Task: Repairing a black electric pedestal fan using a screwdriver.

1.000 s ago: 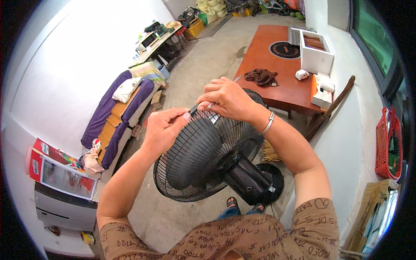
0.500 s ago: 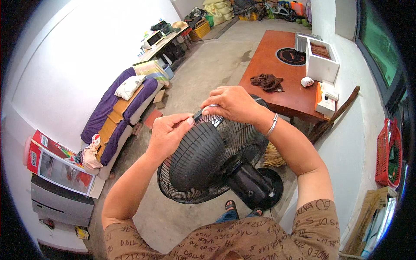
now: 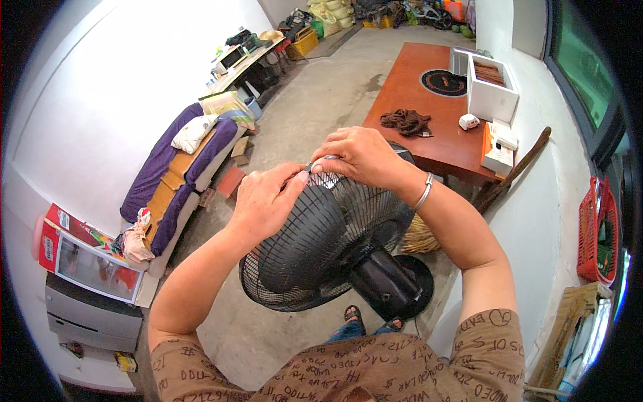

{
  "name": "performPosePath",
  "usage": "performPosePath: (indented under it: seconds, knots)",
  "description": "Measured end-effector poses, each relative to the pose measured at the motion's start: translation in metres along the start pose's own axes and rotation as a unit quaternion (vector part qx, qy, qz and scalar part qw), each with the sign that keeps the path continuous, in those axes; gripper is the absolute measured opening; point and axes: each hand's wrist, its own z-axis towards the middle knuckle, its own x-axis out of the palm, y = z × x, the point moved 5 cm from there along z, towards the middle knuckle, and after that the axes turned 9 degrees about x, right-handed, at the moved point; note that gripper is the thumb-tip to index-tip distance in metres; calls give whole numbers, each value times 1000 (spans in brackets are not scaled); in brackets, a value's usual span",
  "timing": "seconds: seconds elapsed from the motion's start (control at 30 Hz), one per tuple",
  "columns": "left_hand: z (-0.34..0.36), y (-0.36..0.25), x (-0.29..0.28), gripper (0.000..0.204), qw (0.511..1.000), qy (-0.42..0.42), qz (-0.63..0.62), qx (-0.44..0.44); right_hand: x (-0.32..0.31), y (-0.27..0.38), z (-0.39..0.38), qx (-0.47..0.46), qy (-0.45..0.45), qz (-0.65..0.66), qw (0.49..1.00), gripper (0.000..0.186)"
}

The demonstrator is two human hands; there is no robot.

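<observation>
A black electric fan (image 3: 305, 248) stands in front of me, its round wire grille tilted and its round base (image 3: 420, 291) on the floor. At the top rim of the grille, my left hand (image 3: 264, 201) is closed, thumb and fingers pinching the edge. Right beside it, my right hand (image 3: 358, 155) also grips the rim with bent fingers, and a bracelet (image 3: 424, 191) circles that wrist. Something small and silvery shows by the right fingers; I cannot tell what it is. The fingertips of the two hands nearly touch, hiding the rim between them.
A reddish-brown table (image 3: 402, 87) to the right bears a dark cloth (image 3: 406, 122) and a white box (image 3: 492, 90). A broom head (image 3: 420, 236) sits behind the fan. Leftward is a purple-covered sofa (image 3: 151, 167); a red basket (image 3: 598, 231) hangs at the far right.
My left hand has shifted slightly up and right along the rim, closer to the right hand. The fan and room sit a little further left in view.
</observation>
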Motion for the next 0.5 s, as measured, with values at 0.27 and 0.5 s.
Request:
performPosePath:
  seconds: [0.27, 0.5]
  knots:
    - [4, 12, 5, 31, 990, 16, -139, -30, -2, -4, 0, 42, 10, -6, 999, 27]
    - [9, 10, 5, 31, 989, 37, -143, -34, -5, -8, -4, 58, 10, 9, 998, 29]
